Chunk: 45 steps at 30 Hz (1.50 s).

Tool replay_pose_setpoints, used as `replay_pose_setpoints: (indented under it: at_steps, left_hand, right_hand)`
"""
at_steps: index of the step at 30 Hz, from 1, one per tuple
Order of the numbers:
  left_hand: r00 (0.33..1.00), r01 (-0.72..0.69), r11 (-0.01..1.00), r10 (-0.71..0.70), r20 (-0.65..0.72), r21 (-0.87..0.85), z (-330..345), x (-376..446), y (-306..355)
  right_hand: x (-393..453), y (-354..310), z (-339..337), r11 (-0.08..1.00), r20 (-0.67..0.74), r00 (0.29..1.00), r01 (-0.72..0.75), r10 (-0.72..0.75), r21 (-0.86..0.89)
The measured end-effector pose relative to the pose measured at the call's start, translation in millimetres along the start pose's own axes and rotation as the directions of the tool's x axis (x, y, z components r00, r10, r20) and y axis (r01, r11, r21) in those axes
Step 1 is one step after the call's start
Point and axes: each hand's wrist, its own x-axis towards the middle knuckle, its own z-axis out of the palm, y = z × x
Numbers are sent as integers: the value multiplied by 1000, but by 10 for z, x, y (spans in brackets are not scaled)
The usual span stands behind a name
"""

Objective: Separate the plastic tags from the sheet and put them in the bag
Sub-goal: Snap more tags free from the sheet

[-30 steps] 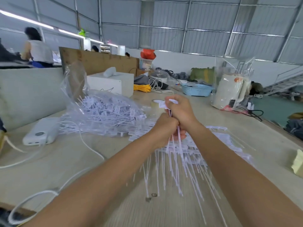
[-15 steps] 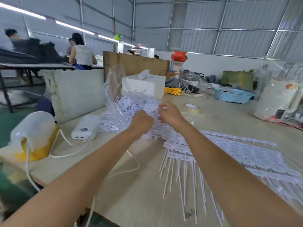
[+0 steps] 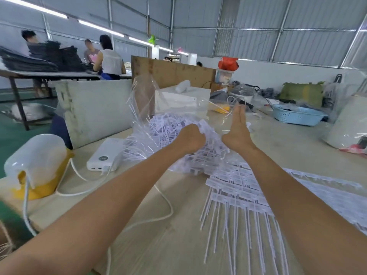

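Both my hands are at the clear bag of loose tags on the worktop.

The worktop carries the bag near its left edge, heaped with tags. A sheet of joined tags lies just this side of it. My left hand is clenched, its fingers buried among the tags; whether it grips any I cannot tell. My right hand stands released, fingers straight up against the bag's clear film.
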Motion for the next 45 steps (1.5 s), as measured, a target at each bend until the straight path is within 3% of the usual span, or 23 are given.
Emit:
replay_pose_setpoints:
  at_steps: [5,10,14,20,25,29,33,38,45]
  left_hand:
    - [989,120,988,-111,-97,94,-64,326,-211]
    - [963,156,917,-58,-262,368,0,436,-255]
    - [975,214,625,-90,-203,751,92,340,-264]
    - [989,150,372,-63,-137,916,103,100,175]
    - [976,-217,528,127,176,821,449,-352,797]
    - [861,-495,597,239,450,631,925,-723,1059]
    - [734,-632,613,277,620,475,1265,-867,1112]
    - [734,-597,707,289,615,380,1356,-799,1106]
    - [790,-560,782,405,461,274,1388,-736,970]
  right_hand:
    - [-51,143,-93,994,36,999,-11,15,-106]
    - [-178,208,-21,986,119,993,12,8,-169]
    - [-266,185,15,973,189,981,76,-34,-217]
    - [-380,121,-136,969,219,973,123,-75,-215]
    - [-631,252,-557,981,62,993,109,-100,-162]
    - [-1059,646,-961,982,9,1000,28,-27,-186]
    - [-1528,1083,-1258,962,-7,1000,-22,21,-272]
    - [-1851,1368,-1376,980,12,989,-147,150,-131]
    - [-1902,1448,-1321,992,83,989,-124,127,-35]
